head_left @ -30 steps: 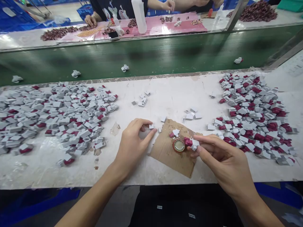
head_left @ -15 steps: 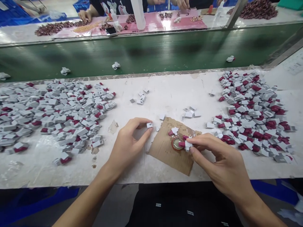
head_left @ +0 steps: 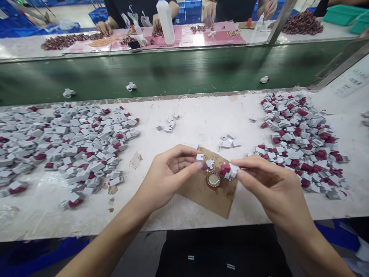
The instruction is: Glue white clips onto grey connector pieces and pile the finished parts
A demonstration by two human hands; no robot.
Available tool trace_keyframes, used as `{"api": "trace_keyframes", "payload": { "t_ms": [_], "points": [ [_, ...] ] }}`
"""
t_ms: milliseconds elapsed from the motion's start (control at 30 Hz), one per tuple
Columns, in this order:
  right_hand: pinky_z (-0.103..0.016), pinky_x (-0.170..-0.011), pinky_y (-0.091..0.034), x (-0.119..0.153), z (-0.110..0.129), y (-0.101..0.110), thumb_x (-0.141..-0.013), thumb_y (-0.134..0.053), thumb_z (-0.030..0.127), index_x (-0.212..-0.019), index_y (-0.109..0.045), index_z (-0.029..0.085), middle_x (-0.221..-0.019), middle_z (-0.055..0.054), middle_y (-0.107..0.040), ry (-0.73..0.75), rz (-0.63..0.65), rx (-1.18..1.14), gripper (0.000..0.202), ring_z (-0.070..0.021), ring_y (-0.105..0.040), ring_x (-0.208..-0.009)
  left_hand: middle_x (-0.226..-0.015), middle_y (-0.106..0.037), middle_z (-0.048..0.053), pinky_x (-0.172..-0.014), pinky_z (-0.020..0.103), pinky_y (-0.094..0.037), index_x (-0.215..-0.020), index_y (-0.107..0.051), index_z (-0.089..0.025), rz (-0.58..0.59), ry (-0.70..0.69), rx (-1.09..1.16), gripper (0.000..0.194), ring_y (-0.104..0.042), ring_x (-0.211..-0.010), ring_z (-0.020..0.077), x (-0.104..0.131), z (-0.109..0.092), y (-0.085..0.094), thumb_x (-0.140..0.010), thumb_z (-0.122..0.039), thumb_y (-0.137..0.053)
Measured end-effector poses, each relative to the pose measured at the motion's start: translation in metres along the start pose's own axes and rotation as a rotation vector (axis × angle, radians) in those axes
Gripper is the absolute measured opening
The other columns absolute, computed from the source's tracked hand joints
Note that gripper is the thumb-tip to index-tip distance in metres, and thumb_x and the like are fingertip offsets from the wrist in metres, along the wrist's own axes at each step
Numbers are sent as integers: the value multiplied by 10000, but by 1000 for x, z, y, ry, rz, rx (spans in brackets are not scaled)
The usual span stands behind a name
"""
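Note:
Between the thumb and forefinger of my left hand point(head_left: 175, 173) is a small light-grey plastic block point(head_left: 200, 157). My right hand point(head_left: 268, 184) pinches a grey and maroon plastic piece point(head_left: 229, 171), its maroon end pointing left. Both hands are over a piece of brown cardboard point(head_left: 213, 202) with wet-looking spots. On the cardboard lies a bottle cap point(head_left: 213, 179), red-rimmed, inner side up. Just behind the cap rests another grey and maroon piece point(head_left: 209, 164), partly beside my left fingertips. The two held parts are apart from each other.
Heaps of grey and maroon pieces lie at left point(head_left: 72, 142) and right point(head_left: 300, 138). Loose grey blocks point(head_left: 170, 125) sit farther back. A green conveyor belt point(head_left: 184, 71) carries several pieces. Beyond it, other people's hands point(head_left: 104, 27) are at a pink-covered table with a white bottle point(head_left: 166, 23).
My left hand has moved right with its grey block, over the cardboard. My right hand has lifted the grey and maroon piece away from the cap. Pieces on the belt have shifted left.

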State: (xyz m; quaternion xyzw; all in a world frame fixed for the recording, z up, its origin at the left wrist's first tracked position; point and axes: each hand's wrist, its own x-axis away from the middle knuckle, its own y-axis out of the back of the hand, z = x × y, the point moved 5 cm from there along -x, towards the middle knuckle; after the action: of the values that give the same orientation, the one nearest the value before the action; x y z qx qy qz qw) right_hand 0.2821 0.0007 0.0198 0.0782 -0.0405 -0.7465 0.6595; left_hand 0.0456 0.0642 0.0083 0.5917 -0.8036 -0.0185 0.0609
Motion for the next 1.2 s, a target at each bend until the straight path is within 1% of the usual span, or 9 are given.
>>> {"api": "trace_keyframes", "payload": {
  "t_ms": [100, 167, 367, 567, 700, 900, 1000, 1100, 1200],
  "points": [
    [-409, -977, -730, -16, -8, 5, -945, -930, 327, -1036, -939, 332, -1099, -34, -909, -123, -78, -304, 92, -268, -863, -1077, -1121, -878, 89, -983, 463, -738, -1094, -832, -239, 107, 38, 145, 153, -852, -1078, 301, -9, -10, -21, -967, -312, -877],
    [-477, -1068, -719, -26, -10, 3, -901, -968, 355, -1000, -936, 300, -1092, -44, -916, -176, -77, -451, 117, -296, -873, -1115, -1118, -882, 87, -977, 443, -736, -1098, -824, -224, 135, 29, 201, 154, -857, -1067, 287, -16, -16, -33, -967, -288, -875],
    [-540, -1178, -664, -36, -6, 0, -887, -976, 372, -993, -921, 291, -1106, -42, -922, -168, -67, -526, 145, -291, -876, -1147, -1183, -884, 99, -929, 378, -732, -1098, -805, -184, 159, 0, 303, 172, -864, -1041, 249, -36, -23, -49, -961, -255, -880],
    [-569, -1164, -665, -39, -9, 3, -901, -961, 400, -1007, -917, 288, -1095, -48, -920, -119, -93, -431, 160, -304, -877, -1134, -1168, -889, 100, -974, 423, -728, -1085, -804, -197, 162, 7, 278, 171, -863, -1090, 278, -42, -20, -51, -955, -271, -888],
    [-468, -1038, -727, -42, -6, 7, -891, -976, 370, -1025, -932, 290, -1090, -52, -918, -82, -109, -293, 162, -286, -881, -1071, -1149, -888, 87, -1022, 438, -715, -1066, -818, -208, 179, -40, 232, 125, -856, -1108, 275, -44, -25, -51, -954, -241, -865],
    [-400, -866, -749, -62, 7, 9, -858, -970, 364, -972, -935, 238, -995, -82, -909, -27, 0, -111, 173, -290, -880, -956, -1051, -874, 61, -941, 442, -718, -1019, -826, -230, 229, -127, 62, 72, -844, -983, 264, -61, -35, -45, -949, -244, -841],
    [-407, -873, -736, -84, 8, 13, -864, -939, 371, -979, -932, 223, -994, -89, -912, -14, 51, -31, 188, -295, -873, -969, -1006, -858, 54, -924, 428, -703, -1013, -823, -224, 273, -166, -8, 70, -831, -940, 248, -82, -36, -42, -949, -251, -828],
    [-441, -908, -722, -118, 11, 18, -912, -885, 422, -1032, -930, 226, -1018, -95, -911, 18, 133, 135, 234, -307, -867, -994, -1008, -860, 57, -919, 429, -678, -1029, -817, -221, 296, -219, -110, 87, -823, -950, 250, -115, -40, -39, -970, -285, -809],
    [-509, -972, -695, -172, 16, 28, -993, -794, 360, -1190, -909, 227, -1159, -118, -893, 78, 55, 481, 264, -315, -844, -1009, -1012, -855, 62, -925, 432, -637, -949, -809, -228, 152, -250, -350, 22, -791, -962, 259, -166, -45, -31, -952, -249, -814]
  ]
}}
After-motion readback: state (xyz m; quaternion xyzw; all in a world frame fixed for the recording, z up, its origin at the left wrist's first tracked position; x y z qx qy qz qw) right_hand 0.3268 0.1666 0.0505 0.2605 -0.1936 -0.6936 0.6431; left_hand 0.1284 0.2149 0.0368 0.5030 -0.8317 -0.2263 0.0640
